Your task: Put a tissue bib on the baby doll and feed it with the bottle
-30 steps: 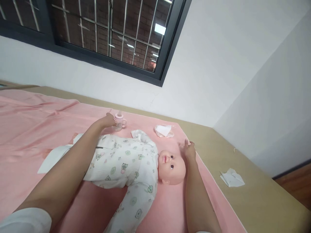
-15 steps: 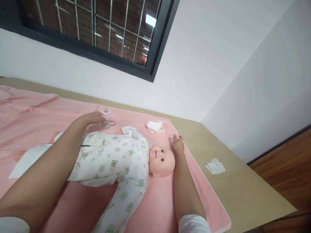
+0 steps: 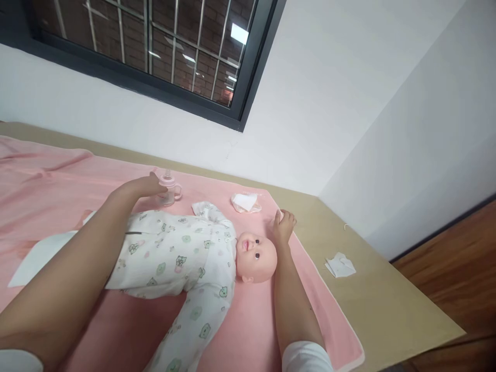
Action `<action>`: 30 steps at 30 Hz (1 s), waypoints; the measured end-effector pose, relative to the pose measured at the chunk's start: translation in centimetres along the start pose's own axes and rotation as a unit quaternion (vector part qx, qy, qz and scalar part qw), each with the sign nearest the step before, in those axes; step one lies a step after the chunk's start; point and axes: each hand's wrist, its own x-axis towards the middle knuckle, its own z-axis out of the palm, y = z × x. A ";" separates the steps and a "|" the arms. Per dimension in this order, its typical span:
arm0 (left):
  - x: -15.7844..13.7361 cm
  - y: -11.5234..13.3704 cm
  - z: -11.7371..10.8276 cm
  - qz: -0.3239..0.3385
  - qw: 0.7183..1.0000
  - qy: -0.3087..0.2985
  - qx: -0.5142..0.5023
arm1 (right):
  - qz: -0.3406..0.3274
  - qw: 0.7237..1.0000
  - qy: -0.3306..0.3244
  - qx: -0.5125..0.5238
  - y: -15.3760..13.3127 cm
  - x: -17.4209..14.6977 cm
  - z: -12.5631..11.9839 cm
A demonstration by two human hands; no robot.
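A baby doll (image 3: pixel 256 257) in a white bodysuit with a green bear print lies on its back on a pink mat (image 3: pixel 248 320), its bald head to the right. Past its body stands an upright clear baby bottle (image 3: pixel 167 195) with a pink collar, a handle and a nipple. My left hand (image 3: pixel 153 185) reaches across the doll's legs and grips the bottle from its left side. Beyond the doll's head, at the mat's edge, is my right hand (image 3: pixel 284 225), its fingers curled towards the thumb. A small pale bit shows at its fingertips, too small to name.
A small clear packet with white tissue (image 3: pixel 246 202) lies on the mat's far right part. A crumpled white tissue (image 3: pixel 341 265) rests on the bare tan tabletop (image 3: pixel 387 305). White walls and a dark-framed barred window (image 3: pixel 240 111) bound the far side.
My right hand has turned, and its fingers now curl over at the mat's edge. My left thumb has lifted a little beside the bottle. The doll and bottle stay put.
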 end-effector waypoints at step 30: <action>-8.3 16.0 5.4 0.452 0.886 -0.014 0.106 | -0.015 0.924 -0.347 0.161 -4.3 -2.1 1.7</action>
